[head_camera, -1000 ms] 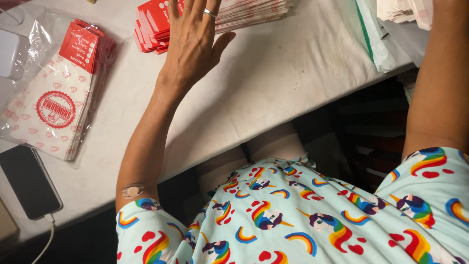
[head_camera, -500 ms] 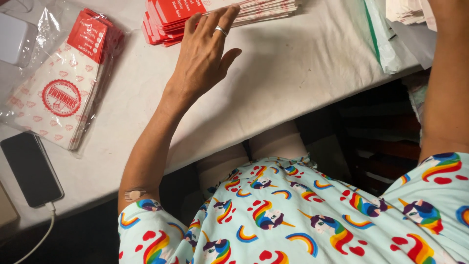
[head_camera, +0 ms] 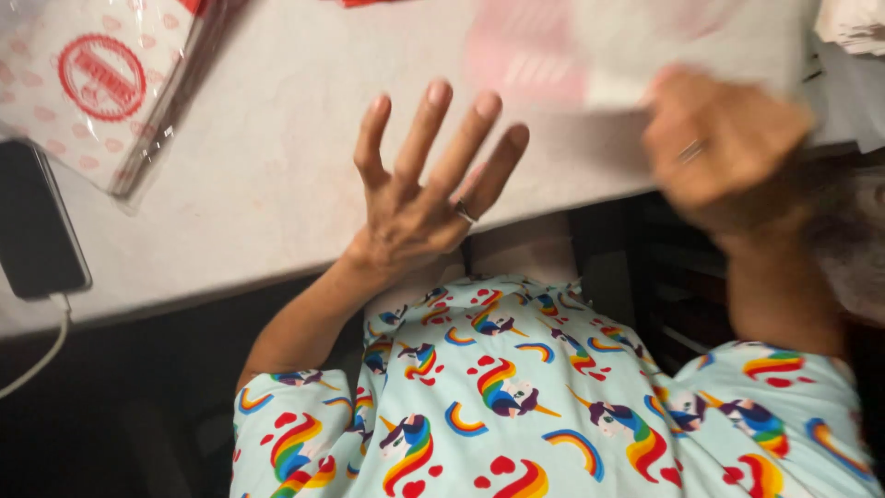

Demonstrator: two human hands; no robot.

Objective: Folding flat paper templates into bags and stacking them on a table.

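Note:
My left hand [head_camera: 426, 180] hovers over the white table [head_camera: 277, 184] near its front edge, fingers spread, a ring on one finger, holding nothing. My right hand [head_camera: 724, 143] is blurred at the right and grips the lower edge of a flat white and pink paper packet [head_camera: 636, 55] that it holds above the table. A ring shows on that hand too.
A clear plastic bag with white, red-stamped packets [head_camera: 101, 78] lies at the upper left. A black phone [head_camera: 37, 231] with a white cable [head_camera: 41, 355] lies at the left edge. A white stack [head_camera: 853, 23] sits at the far upper right. Dark space lies under the table.
My left hand has drawn back from the red stack toward the table's front edge and spread its fingers. My right hand has come into view holding a paper packet. The camera has shifted closer.

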